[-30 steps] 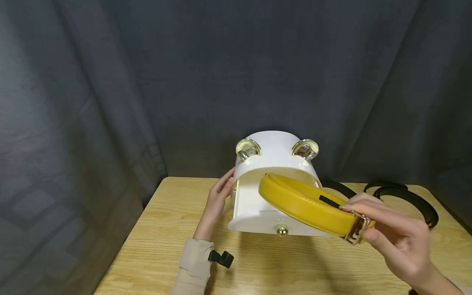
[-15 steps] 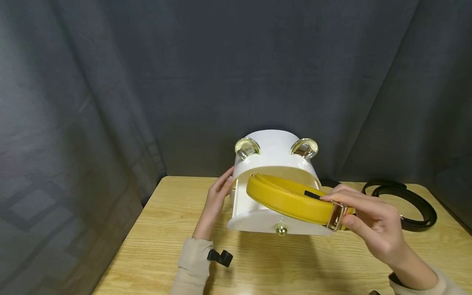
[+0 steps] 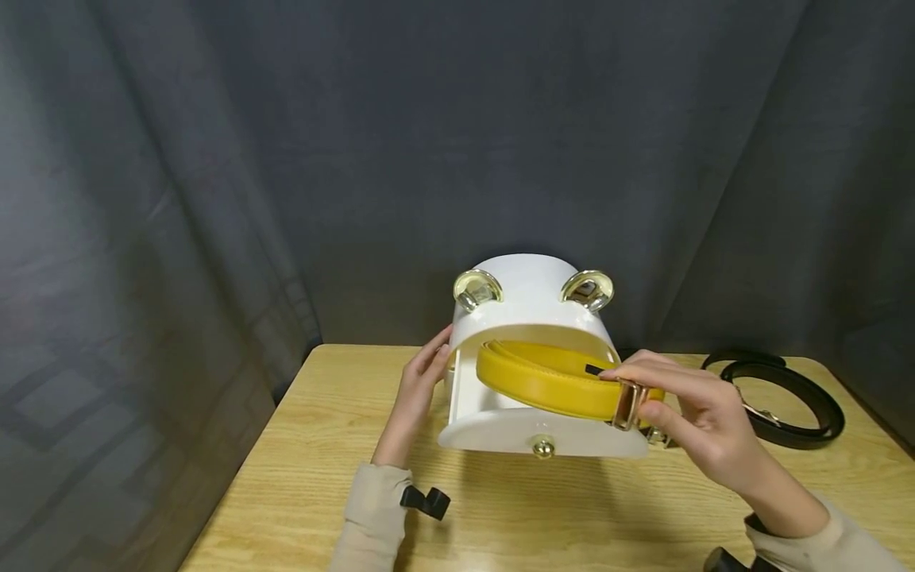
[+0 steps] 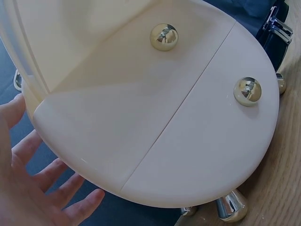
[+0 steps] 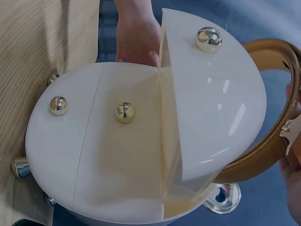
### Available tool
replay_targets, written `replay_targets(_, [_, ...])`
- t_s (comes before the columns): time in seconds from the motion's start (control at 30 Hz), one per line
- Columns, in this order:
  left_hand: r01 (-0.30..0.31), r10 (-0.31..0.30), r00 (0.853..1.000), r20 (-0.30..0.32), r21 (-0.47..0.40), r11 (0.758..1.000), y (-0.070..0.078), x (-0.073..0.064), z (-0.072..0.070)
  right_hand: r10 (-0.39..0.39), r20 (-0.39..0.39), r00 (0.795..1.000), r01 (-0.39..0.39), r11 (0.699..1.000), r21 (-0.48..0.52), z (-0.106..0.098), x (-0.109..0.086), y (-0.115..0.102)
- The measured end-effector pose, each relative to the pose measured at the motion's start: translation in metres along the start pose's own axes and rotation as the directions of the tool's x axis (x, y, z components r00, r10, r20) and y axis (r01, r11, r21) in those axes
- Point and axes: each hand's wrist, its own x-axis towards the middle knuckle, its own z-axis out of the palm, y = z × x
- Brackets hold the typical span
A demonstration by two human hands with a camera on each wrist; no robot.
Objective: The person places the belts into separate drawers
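Note:
A white rounded drawer box (image 3: pixel 529 286) with two gold ears stands on the table. Its top drawer (image 3: pixel 493 433), with a gold knob, is pulled out. My left hand (image 3: pixel 417 385) rests against the box's left side, its fingers spread along the wall in the left wrist view. A coiled yellow belt (image 3: pixel 543 389) is pinched near its gold buckle between the thumb and fingers of my right hand (image 3: pixel 704 417). In the head view, the coil overlaps the drawer opening; in the right wrist view, the belt (image 5: pixel 256 172) passes behind the drawer front. The drawer's floor is partly hidden.
A coiled black belt (image 3: pixel 825 405) lies on the wooden table (image 3: pixel 314 445) to the right. Another metal buckle (image 3: pixel 656 437) shows beneath my right hand. Two lower drawer fronts (image 4: pixel 188 136) with gold knobs are closed. A dark curtain (image 3: pixel 529 143) hangs behind the table.
My right hand has moved left with the yellow belt, bringing the coil over the drawer opening. More of the black belt shows at the right. My left hand stays at the box's side.

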Motion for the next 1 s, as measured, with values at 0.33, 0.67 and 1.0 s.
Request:
replay_targets(0.33, [0.011, -0.012, 1.0, -0.019, -0.016, 1.0, -0.002, 0.001, -0.001, 0.057, 0.035, 0.998, -0.053, 0.993, -0.102, -0.003, -0.006, 0.011])
replay_targets(0.67, [0.009, -0.009, 1.0, -0.021, -0.006, 1.0, -0.003, 0.003, -0.003, 0.101, 0.033, 0.994, -0.094, 0.981, -0.168, -0.003, -0.01, 0.018])
replay_targets(1.0, [0.021, -0.021, 1.0, -0.008, 0.005, 1.0, -0.006, 0.002, -0.003, 0.099, 0.036, 0.994, -0.09, 0.976, -0.199, -0.001, -0.013, 0.026])
